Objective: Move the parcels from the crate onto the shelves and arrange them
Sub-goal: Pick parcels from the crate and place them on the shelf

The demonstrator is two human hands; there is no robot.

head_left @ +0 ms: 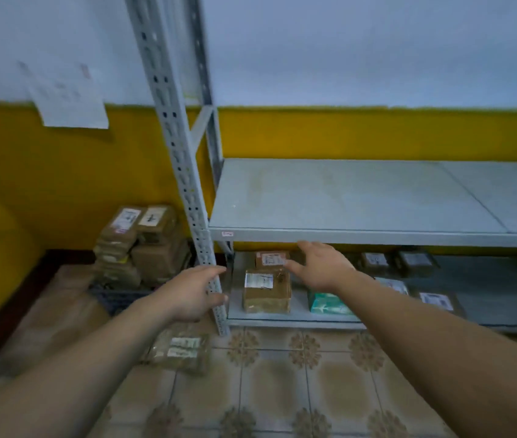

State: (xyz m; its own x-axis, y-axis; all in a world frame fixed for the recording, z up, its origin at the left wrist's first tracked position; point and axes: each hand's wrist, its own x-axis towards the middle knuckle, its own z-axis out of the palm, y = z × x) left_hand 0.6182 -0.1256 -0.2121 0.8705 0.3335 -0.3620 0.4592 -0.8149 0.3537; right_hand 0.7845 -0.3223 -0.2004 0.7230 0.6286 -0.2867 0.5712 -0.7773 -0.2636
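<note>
Both my arms reach toward the bottom shelf (295,316) of a grey metal rack. My left hand (192,295) hovers with relaxed fingers beside the rack's front upright (200,241), holding nothing. My right hand (322,268) is spread open just under the edge of the middle shelf (345,197), above the parcels. A brown taped parcel (266,295) with a white label stands at the bottom shelf's left end, a smaller brown parcel (271,259) behind it. A teal parcel (326,303) lies to the right, partly hidden by my right forearm.
More labelled parcels (437,301) lie further right on the bottom shelf. A stack of brown parcels (143,245) sits in a dark crate (118,298) left of the rack. A wrapped parcel (181,349) lies on the tiled floor. The yellow wall stands behind.
</note>
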